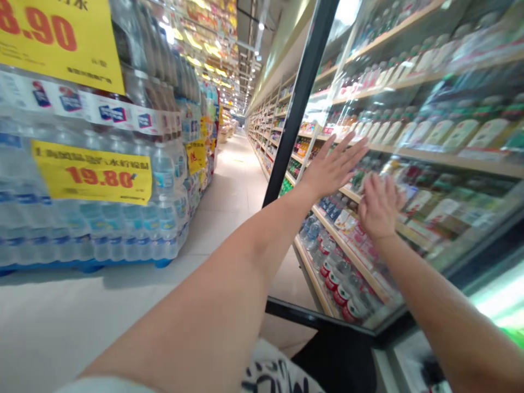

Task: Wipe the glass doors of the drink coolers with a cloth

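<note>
The scene is brightly lit by rows of ceiling lights (213, 52); the glass door (429, 164) is washed with glare and motion blur, edges are bent by wide-angle distortion, and soft shadows are cast on the floor (123, 289)

Supermarket: stocked shelves (278, 117), bottled-water stacks (123, 229), yellow price signs (92, 176).

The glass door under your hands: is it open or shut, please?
Open: the glass door stands angled out from the lit cabinet, with left hand and right hand flat against it.
</note>
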Demonstrator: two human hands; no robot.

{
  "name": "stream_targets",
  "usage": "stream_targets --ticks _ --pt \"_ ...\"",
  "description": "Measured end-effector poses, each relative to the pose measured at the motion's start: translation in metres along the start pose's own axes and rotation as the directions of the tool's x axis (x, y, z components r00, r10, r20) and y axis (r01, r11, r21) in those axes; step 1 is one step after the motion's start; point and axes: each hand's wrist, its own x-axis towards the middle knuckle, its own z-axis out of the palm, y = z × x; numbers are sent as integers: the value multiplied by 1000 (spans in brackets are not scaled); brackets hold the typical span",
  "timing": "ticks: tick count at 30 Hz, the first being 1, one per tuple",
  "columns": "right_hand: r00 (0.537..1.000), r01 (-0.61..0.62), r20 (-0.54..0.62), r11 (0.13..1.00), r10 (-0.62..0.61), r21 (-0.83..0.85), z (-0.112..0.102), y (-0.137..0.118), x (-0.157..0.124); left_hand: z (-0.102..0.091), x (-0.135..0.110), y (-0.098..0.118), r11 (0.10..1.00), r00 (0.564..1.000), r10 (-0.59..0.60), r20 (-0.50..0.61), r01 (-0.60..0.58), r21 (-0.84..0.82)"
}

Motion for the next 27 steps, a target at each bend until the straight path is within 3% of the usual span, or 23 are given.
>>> stream_targets --ticks 3,6,9,12,14,16,19,21,25,27 --pt "992 91 92 996 -89 -20 -7 -16 -16 19 3 -1 992 999 -3 -47 -3 -127" --pt "979 71 189 997 -72 12 -12 -9 -2 25 4 -1 986 997 -17 -72 5 -167" --pt "978 -175 116 984 176 -16 -14 6 37 22 2 0 987 996 -27 -87 13 -161" --pt "898 -441 -28 897 440 -42 -10 9 64 21 0 1 987 995 -40 -92 24 -160" --pt "917 -399 -1 915 399 -55 -9 0 63 22 -2 1 986 994 -43 -98 27 -162" --pt "971 -213 99 976 217 -47 -9 -11 52 23 -3 2 986 994 -50 -97 33 -163" --pt "981 -22 191 1000 22 -3 -10 -17 37 27 -5 4 983 993 -77 -93 60 -171" --pt "983 -63 175 998 63 -7 -8 -13 37 30 -8 6 982 990 -97 -99 79 -170" --pt "952 -303 28 951 305 -61 -3 -5 47 34 -20 12 984 988 -115 -100 100 -150" --pt "958 -278 55 959 282 -59 -4 -6 48 35 -27 15 984 989 -113 -90 99 -147"
